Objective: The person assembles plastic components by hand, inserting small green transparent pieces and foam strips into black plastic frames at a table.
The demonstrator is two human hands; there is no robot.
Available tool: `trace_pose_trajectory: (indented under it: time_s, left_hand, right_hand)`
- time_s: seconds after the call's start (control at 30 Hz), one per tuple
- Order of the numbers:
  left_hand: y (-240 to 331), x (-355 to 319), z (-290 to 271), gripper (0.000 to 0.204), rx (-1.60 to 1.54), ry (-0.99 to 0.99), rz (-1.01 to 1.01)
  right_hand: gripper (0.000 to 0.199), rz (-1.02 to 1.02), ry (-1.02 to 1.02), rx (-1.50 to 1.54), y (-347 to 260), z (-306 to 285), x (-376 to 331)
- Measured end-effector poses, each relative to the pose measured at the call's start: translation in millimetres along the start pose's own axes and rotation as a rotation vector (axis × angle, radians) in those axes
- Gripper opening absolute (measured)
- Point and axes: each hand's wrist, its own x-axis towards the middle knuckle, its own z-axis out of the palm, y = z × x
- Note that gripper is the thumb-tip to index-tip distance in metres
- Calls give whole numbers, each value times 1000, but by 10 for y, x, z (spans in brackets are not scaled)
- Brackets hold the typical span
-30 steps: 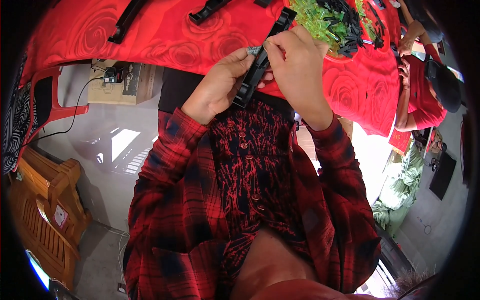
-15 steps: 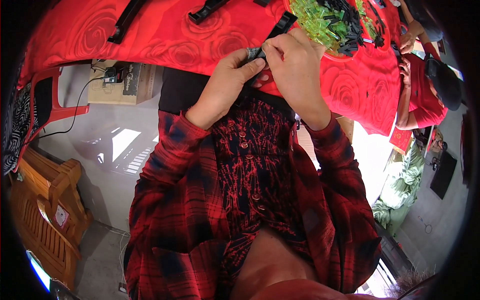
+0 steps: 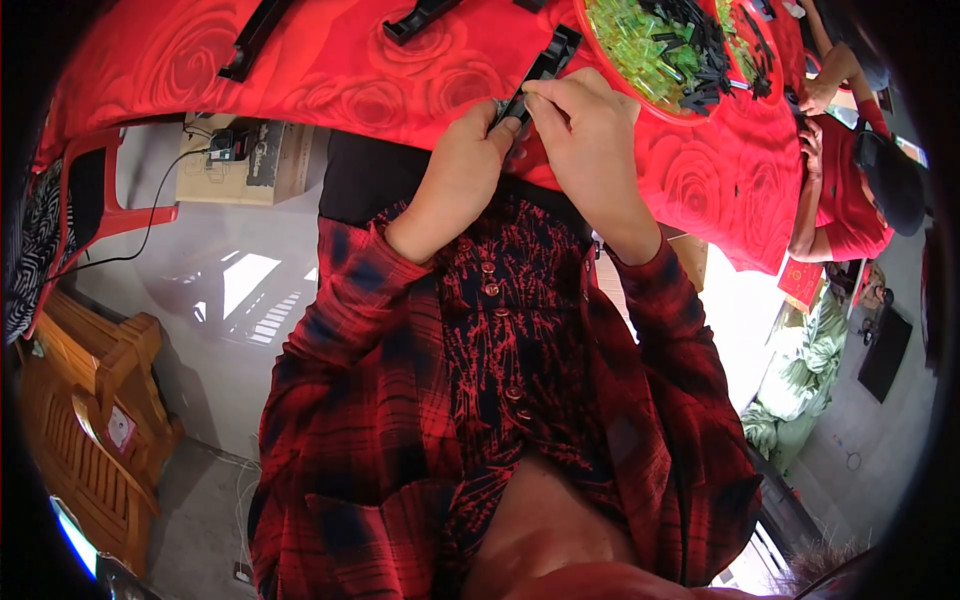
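A long black plastic piece (image 3: 551,55) with a notched end is held slantwise over the near edge of the table. My left hand (image 3: 452,180) is closed around its lower part, thumb on top. On the piece's right side my right hand (image 3: 592,135) is closed in a pinch, thumb and forefinger against its middle. Whatever small part sits in that pinch is hidden by the fingers. Beyond the right hand stands a red tray (image 3: 672,117), where green-yellow translucent pieces (image 3: 640,50) and small black strips (image 3: 706,50) lie heaped.
Similar black pieces (image 3: 250,42) lie farther left on the red rose-patterned tablecloth (image 3: 370,105). At the right, another person (image 3: 845,190) in red has their hands at the table. A red chair (image 3: 105,195), a cardboard box (image 3: 215,180) and a wooden seat (image 3: 85,400) stand at the left.
The black piece has shifted slightly left and stands steeper in the picture. My left hand has turned a little, and my right fingers have moved down slightly along the piece.
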Motion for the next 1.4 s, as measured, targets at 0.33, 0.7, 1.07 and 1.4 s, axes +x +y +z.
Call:
trace_pose_trajectory:
  time_s: [0.33,0.7,1.07,1.4]
  left_hand:
    - [-6,-1,-11,21,-84,-57,-80]
    - [-44,-28,49,18,-155,-19,24]
    - [-9,-32,40,21,-139,-24,-22]
    - [76,-33,49,11,-275,-5,13]
  right_hand:
    - [27,214,153,367,40,-33,-145]
    - [42,368,144,743,-75,16,-173]
    - [41,453,103,777,-121,-29,-128]
    - [39,419,195,686,-133,52,-192]
